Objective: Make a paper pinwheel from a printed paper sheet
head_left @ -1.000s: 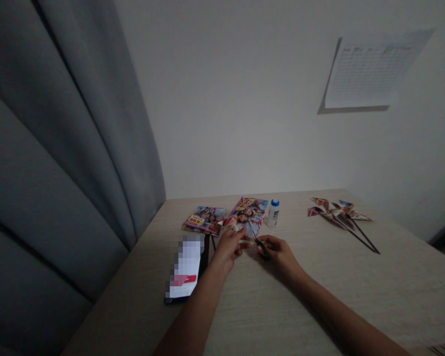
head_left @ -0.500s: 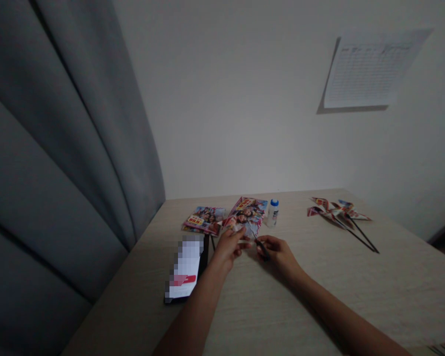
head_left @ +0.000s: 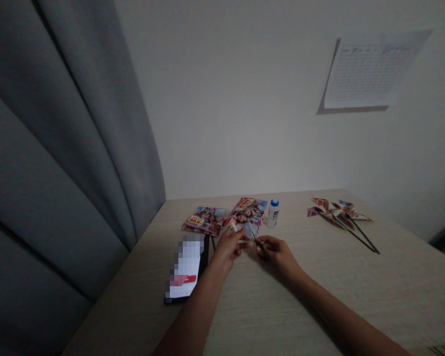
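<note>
I'm gripping dark-handled, slim-bladed scissors [head_left: 261, 248] in my right hand [head_left: 278, 251], pointing into glossy printed paper [head_left: 249, 211] that my left hand [head_left: 228, 245] is touching, pinching or not I can't tell; alongside, a translucent blue-capped bottle [head_left: 273, 216] is standing, contents unclear.

The pale, wood-grained tabletop [head_left: 282, 311] carries a leaflet stack [head_left: 204, 220], a lit phone [head_left: 187, 269] near it, an upright, blue-capped bottle [head_left: 273, 214] and, well to the right, paper pinwheels [head_left: 336, 212] with dark sticks [head_left: 364, 235].
</note>
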A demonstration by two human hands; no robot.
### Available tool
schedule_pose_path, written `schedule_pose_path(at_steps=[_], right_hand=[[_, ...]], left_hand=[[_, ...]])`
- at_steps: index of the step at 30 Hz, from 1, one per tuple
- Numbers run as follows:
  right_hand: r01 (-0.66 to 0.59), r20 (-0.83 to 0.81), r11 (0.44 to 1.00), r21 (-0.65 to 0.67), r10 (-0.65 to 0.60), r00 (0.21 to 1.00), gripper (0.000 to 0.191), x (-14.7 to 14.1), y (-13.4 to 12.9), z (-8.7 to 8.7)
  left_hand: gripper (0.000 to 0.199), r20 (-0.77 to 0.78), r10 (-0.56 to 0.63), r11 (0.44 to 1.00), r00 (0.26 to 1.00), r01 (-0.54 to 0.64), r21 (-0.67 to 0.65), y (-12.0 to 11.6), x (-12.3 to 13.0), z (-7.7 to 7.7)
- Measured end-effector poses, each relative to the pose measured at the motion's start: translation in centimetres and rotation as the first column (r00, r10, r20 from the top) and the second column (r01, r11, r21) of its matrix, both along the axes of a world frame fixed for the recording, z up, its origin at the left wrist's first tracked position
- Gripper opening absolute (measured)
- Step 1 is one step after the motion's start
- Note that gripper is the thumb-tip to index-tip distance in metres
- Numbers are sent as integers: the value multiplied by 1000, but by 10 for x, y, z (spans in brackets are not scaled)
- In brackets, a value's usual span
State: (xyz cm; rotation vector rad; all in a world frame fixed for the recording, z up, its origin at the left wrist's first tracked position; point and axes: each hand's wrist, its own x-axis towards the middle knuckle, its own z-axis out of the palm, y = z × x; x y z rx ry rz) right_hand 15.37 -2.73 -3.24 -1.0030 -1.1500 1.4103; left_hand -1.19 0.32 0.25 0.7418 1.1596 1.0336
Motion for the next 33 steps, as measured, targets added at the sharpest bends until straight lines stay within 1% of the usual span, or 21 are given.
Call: schedule_pose_path(at_steps=[3, 6, 12, 14, 16, 18, 19, 20, 22, 24, 26, 28, 33], right_hand=[[2, -12, 1000, -7, -2, 1000, 45, 0, 0, 0], [-6, 17, 1000, -1, 6, 1000, 44, 0, -1, 2], [-43, 174, 999, 23, 38, 984, 38, 2, -4, 6], [-60, 235, 997, 53, 46, 971, 33, 5, -3, 6], [-63, 299, 992, 107, 28, 954, 29, 10, -1, 5], [-39, 406, 981, 191, -43, 913, 25, 17, 2, 4], [3, 457, 967, 255, -123, 881, 25, 20, 3, 4], [64, 495, 943, 327, -228, 838, 26, 23, 5, 5], [160, 541, 876, 456, -415, 731, 31, 29, 7, 5], [205, 555, 815, 542, -530, 641, 35, 34, 9, 5], [216, 557, 781, 585, -581, 593, 38, 37, 11, 5], [231, 551, 761, 606, -612, 567, 39, 40, 13, 5], [303, 547, 730, 612, -668, 505, 39, 44, 16, 4]], left_hand=[[30, 3, 13, 1000, 1000, -13, -2, 1, 0, -1], [31, -5, 42, 999, 999, -42, -10, 3, -1, -2], [34, 13, 109, 994, 994, -109, -2, 6, -7, 2], [34, 4, 121, 993, 993, -121, 10, 8, -11, 4], [34, -33, 118, 993, 992, -117, 18, 10, -15, 6], [34, -78, 97, 995, 992, -96, 19, 11, -19, 7], [34, -92, 83, 997, 992, -82, 17, 12, -21, 8], [34, -106, 64, 998, 992, -63, 12, 12, -23, 9], [31, -126, 12, 1000, 992, -13, -9, 12, -26, 11], [26, -143, -48, 998, 989, 43, -38, 12, -27, 12], [22, -156, -92, 995, 983, 84, -57, 11, -28, 14], [20, -172, -113, 993, 979, 104, -63, 10, -28, 15], [15, -221, -137, 990, 966, 126, -65, 11, -28, 16]])
